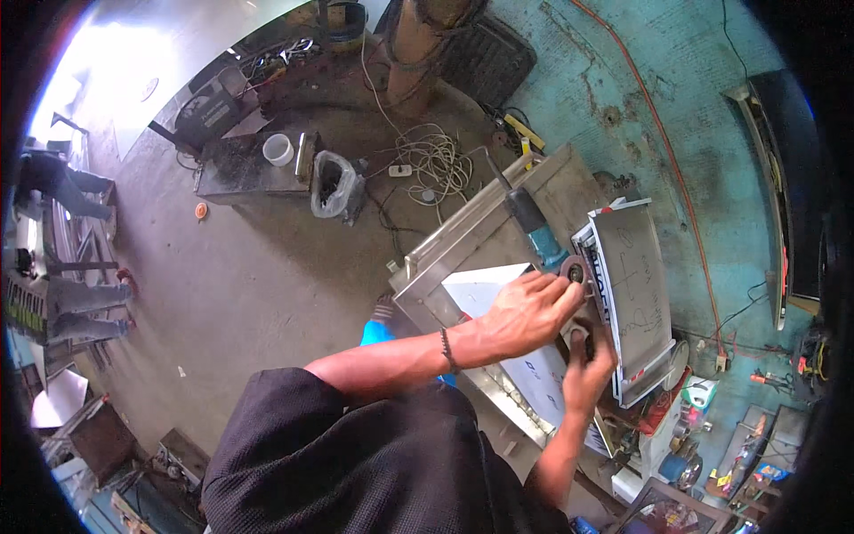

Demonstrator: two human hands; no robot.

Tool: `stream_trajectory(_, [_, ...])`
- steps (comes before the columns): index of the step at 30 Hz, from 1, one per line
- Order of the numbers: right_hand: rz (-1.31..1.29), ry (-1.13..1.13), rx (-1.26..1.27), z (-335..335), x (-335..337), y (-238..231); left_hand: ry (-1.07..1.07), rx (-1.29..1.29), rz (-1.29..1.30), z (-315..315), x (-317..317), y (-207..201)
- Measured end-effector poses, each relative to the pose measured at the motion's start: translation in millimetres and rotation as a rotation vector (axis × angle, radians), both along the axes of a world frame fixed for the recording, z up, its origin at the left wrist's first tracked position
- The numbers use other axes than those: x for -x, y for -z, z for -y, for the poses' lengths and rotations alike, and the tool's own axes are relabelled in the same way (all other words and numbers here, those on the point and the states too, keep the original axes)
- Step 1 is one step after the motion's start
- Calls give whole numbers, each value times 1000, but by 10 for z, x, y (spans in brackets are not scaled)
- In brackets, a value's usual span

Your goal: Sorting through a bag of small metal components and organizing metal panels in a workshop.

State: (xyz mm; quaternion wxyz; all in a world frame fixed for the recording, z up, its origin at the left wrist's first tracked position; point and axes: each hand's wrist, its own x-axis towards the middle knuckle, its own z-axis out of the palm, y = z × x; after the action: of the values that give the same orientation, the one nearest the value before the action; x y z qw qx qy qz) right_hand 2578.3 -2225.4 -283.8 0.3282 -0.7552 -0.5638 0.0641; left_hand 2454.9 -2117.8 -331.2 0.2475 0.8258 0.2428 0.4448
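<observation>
An angle grinder point(532, 222) with a teal and black body lies on a metal table point(471, 233), its disc end toward me. My left hand point(520, 313), with a dark bracelet at the wrist, reaches across from the left. Its fingers are bent together at the grinder's round disc point(576, 267). Close below it, my right hand point(589, 369) is curled with thumb and fingers near each other; what sits between them, if anything, I cannot make out. Under both hands lies a white printed sheet point(485, 283).
A grey panel point(645, 285) with white edging stands right of my hands. Beyond the table lies a coiled cable point(436, 160). A metal box point(253, 169) bears a white tub point(278, 149). Tools and bottles crowd the lower right; another person's legs point(89, 307) show at left.
</observation>
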Motion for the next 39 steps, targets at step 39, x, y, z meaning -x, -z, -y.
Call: stream_trajectory(39, [274, 194, -355, 1176, -697, -866, -21, 956, 781, -637, -338, -326])
